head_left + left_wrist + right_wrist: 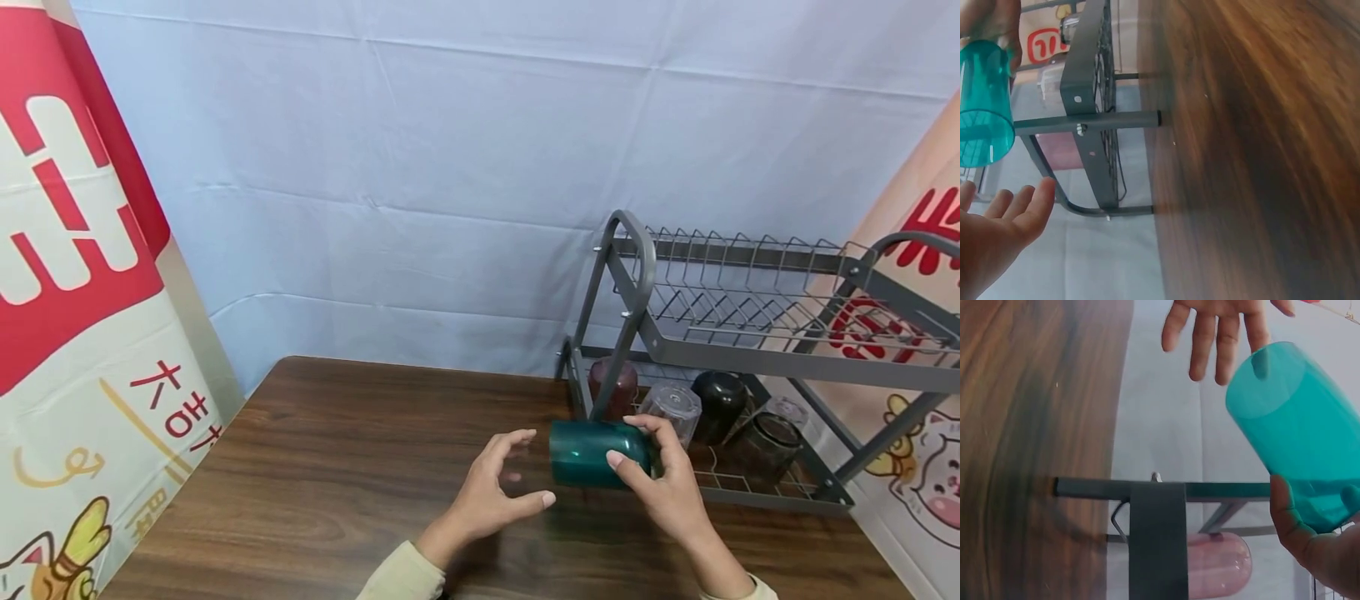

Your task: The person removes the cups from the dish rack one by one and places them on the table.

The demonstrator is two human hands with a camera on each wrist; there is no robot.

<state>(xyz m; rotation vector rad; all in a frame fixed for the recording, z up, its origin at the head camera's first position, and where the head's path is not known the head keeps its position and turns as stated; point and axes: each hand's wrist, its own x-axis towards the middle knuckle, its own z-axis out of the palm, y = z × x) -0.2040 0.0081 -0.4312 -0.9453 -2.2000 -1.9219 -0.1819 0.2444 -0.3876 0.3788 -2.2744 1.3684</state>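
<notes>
My right hand [670, 487] grips a teal see-through cup [588, 454] round its base end. The cup lies on its side in the air over the table, its mouth turned left. Facing that mouth is my left hand [483, 492], its fingers spread and loosely bent, a gap between it and the cup. In the left wrist view the same cup [985, 100] hangs beyond the left fingertips [1041, 197]. The right wrist view shows the cup [1300, 425] with the right fingers [1288, 515] at its base and the left hand [1222, 331] past its rim.
A grey two-tier dish rack [780, 362] stands at the right. On its lower tier are a pink cup [615, 385], a clear cup [672, 408], a black cup [718, 404] and a dark see-through cup [765, 446]. The wooden table [337, 467] reaches back to a pale cloth [405, 192].
</notes>
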